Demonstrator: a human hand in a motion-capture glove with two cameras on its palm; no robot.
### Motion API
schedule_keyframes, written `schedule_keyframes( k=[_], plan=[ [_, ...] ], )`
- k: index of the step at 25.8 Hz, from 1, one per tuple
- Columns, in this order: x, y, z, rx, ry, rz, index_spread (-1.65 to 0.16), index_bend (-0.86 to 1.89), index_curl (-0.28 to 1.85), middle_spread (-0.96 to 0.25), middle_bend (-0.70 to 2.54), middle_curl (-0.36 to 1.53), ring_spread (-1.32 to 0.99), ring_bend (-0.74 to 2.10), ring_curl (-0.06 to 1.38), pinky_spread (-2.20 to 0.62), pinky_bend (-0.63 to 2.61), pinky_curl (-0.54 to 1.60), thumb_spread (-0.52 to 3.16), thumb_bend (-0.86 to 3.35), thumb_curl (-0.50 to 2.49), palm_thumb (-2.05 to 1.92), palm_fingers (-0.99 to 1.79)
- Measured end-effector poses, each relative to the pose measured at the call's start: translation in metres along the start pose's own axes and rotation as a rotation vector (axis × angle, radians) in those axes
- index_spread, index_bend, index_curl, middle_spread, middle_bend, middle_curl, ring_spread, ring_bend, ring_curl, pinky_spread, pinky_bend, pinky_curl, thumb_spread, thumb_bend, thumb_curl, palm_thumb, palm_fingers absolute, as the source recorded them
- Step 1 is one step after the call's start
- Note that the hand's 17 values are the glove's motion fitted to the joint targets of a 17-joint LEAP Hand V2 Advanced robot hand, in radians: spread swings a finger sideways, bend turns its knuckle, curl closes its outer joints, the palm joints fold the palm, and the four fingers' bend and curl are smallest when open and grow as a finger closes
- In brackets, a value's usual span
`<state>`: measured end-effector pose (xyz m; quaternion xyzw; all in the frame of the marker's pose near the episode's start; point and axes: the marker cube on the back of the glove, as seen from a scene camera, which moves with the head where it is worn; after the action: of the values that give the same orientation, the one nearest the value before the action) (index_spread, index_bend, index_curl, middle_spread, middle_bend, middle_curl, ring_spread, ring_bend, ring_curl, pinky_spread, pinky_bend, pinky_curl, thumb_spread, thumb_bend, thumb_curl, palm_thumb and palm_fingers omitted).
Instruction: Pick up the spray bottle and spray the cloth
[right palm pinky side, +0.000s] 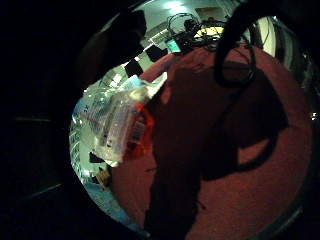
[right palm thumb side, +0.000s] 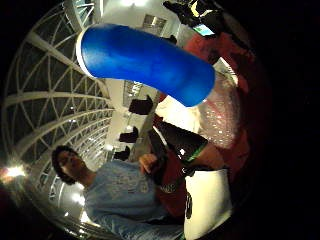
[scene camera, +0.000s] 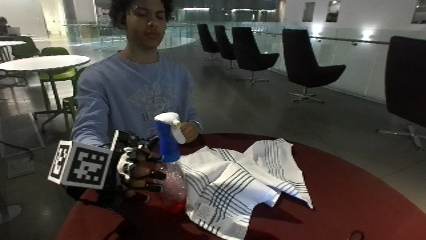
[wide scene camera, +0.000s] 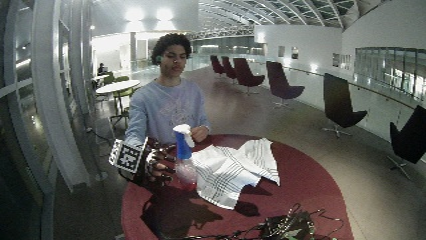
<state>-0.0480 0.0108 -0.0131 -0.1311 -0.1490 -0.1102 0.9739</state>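
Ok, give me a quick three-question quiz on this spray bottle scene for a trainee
1. True or false: the gloved right hand grips the spray bottle.
2. The striped cloth lies: A) spread on the red table, B) draped over a chair, C) in the bare hand.
3. Fill in: the bottle's neck is ____ in colour.

Key: 1 true; 2 A; 3 blue.

Dim indoor hall lit by ceiling lamps (wide scene camera: 148, 13) overhead. A dark shadow falls across the red table (right palm pinky side: 280, 165) beneath the hand. Both palm views curve strongly toward black edges.
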Motion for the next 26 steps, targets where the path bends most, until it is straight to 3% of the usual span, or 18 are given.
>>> schedule_keyframes(
  k=[10, 18, 26],
  plan=[
    [-0.024, -0.029, 0.045, 0.044, -0.23, 0.013, -0.37, 0.06, 0.23, -0.03, 0.32, 0.33, 0.01, 0.39, 0.29, 0.25, 0.3, 0.27, 0.98, 0.02, 0.28, 0.51, 0.65],
    [-0.021, -0.031, 0.05, 0.192, -0.18, 0.029, -0.31, 0.13, 0.24, -0.08, 0.45, 0.39, -0.07, 0.53, 0.33, 0.23, 0.21, 0.26, 0.96, 0.09, 0.35, 0.75, 1.06],
    [-0.029, -0.034, 0.037, 0.218, -0.142, -0.002, -0.26, 0.14, 0.29, -0.11, 0.44, 0.42, -0.1, 0.59, 0.38, 0.17, 0.21, 0.3, 0.87, 0.07, 0.42, 0.86, 1.16]
  ],
)
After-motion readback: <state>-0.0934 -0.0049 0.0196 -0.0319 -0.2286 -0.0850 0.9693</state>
